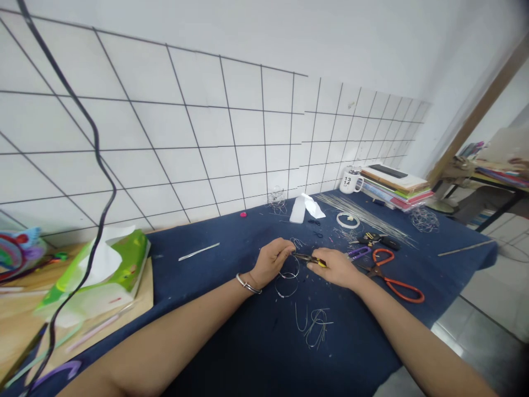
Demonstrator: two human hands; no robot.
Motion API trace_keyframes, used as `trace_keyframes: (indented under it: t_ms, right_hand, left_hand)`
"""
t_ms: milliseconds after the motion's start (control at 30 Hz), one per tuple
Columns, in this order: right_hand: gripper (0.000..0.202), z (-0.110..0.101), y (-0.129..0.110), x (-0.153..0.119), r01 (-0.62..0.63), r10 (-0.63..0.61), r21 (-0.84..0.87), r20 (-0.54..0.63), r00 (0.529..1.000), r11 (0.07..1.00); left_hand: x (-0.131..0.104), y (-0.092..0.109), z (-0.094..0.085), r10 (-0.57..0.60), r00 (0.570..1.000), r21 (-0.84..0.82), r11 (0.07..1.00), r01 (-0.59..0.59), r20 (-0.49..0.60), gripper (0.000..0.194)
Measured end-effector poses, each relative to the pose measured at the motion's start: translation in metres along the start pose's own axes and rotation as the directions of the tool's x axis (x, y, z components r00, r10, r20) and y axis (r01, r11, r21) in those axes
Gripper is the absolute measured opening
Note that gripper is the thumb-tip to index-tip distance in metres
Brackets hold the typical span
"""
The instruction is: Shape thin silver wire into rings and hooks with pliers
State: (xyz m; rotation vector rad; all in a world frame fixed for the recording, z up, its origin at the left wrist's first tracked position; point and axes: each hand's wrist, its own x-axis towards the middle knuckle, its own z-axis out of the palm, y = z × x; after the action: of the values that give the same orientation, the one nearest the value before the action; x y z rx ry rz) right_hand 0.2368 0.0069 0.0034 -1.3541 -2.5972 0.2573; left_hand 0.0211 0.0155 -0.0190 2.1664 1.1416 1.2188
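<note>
My left hand (pixel 273 260) pinches a thin silver wire piece (pixel 296 242) at the middle of the blue cloth. Wire rings (pixel 286 286) hang or lie just below its fingertips. Fingers of my right hand (pixel 335 268) are wrapped round yellow-and-black pliers (pixel 317 261), whose jaws point left and meet the wire beside my left fingertips. Nearer to me, loose bent wires (pixel 318 328) lie on the cloth. Silver bangles circle my left wrist.
Orange-handled scissors (pixel 403 289), purple-handled snips (pixel 359 253) and black pliers (pixel 372 238) lie right of my right hand. Behind are long wires (pixel 367 216), a mug (pixel 350 181) and stacked books (pixel 397 190). A tissue pack (pixel 124 264) sits left; a black cable (pixel 97 143) hangs in front.
</note>
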Motion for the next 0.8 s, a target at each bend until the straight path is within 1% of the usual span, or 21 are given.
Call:
trace_keyframes:
  t_ms: [267,600,800]
  right_hand:
    - [0.025,0.0002,-0.0020,-0.0006,0.015,-0.015,-0.001,-0.006,1.000,1.000]
    - [0.025,-0.0008,-0.0024,-0.0005,0.023,-0.023,0.014,0.008,1.000,1.000]
    - [0.026,-0.0005,-0.0041,-0.0014,0.004,-0.004,0.013,0.025,1.000,1.000]
  left_hand:
    - [-0.0003,0.0010,-0.0010,0.046,0.999,0.044,0.998,-0.046,-0.013,0.028]
    - [-0.0024,0.0011,-0.0008,0.077,0.997,0.047,0.996,-0.077,-0.010,0.026]
    - [-0.0032,0.0008,-0.0001,0.122,0.992,0.066,0.990,-0.121,-0.013,0.024]
